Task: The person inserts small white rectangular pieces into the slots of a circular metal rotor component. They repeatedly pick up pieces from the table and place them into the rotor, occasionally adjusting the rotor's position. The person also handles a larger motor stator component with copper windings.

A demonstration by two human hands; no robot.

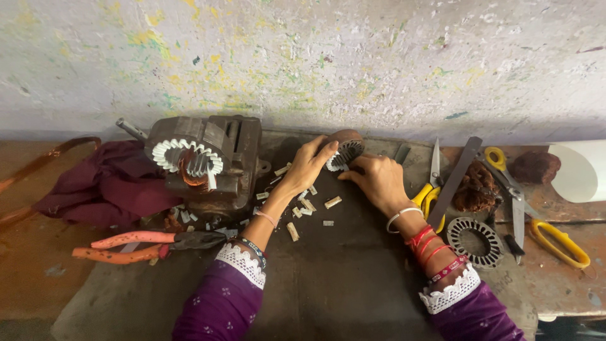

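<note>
My left hand grips a small round motor stator with white paper liners in its slots, held on edge near the wall. My right hand rests against its front, fingertips at the slots. Both wrists wear bangles and purple sleeves with white lace cuffs. Small white paper strips lie scattered on the dark bench surface below the hands.
A bench vise clamps another stator with white liners at left, beside a maroon cloth. Orange-handled pliers lie front left. At right are yellow-handled scissors, a second pair, a flat file, a bare stator ring and a white roll.
</note>
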